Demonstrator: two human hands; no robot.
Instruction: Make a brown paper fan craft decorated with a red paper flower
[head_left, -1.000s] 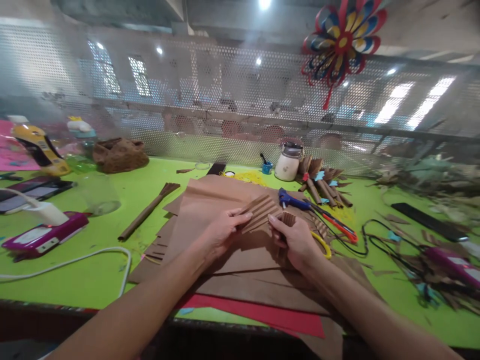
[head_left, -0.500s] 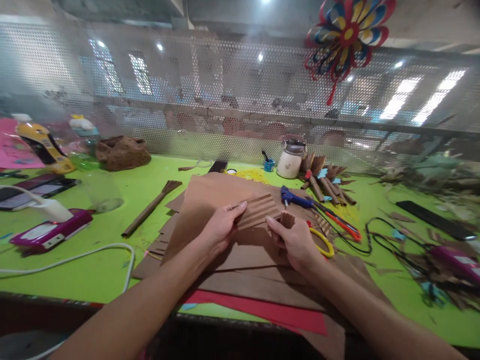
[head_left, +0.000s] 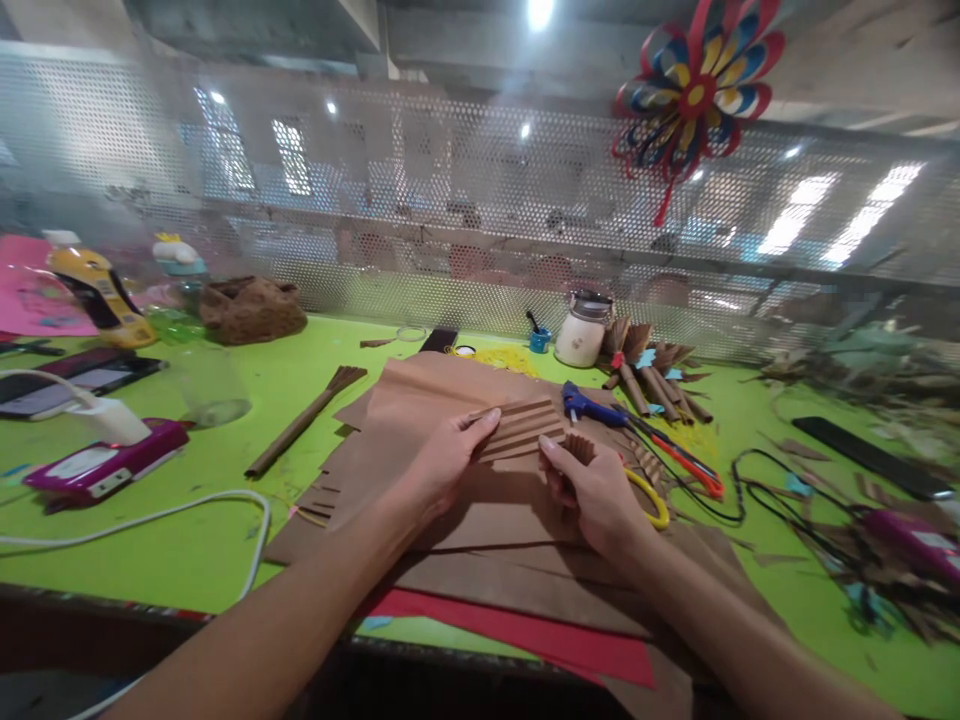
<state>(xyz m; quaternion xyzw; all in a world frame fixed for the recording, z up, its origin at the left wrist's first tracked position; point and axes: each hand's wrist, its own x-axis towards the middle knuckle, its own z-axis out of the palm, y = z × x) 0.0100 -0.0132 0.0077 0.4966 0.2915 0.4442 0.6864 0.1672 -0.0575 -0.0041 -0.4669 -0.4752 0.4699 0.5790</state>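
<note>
A pleated strip of brown paper (head_left: 519,428) is stretched between my two hands above a stack of brown paper sheets (head_left: 480,570). My left hand (head_left: 442,455) pinches its left end between thumb and fingers. Toward the other end, my right hand (head_left: 592,485) grips the strip, and a folded brown piece (head_left: 579,447) stands up behind the thumb. Beside my right hand lie yellow-handled scissors (head_left: 651,500), partly hidden by the hand. A blue hot glue gun (head_left: 592,405) rests on the table just beyond.
A rolled paper stick (head_left: 304,425) lies left of the stack. Several finished paper rolls (head_left: 656,380) sit by a lidded white jar (head_left: 581,335). An orange cutter (head_left: 690,465), black cables (head_left: 739,485) and scraps are on the right; a purple power strip (head_left: 109,465) is on the left.
The view has tilted up slightly, so everything sits a little lower. Both hands keep hold of the pleated strip, with hardly any movement between them.
</note>
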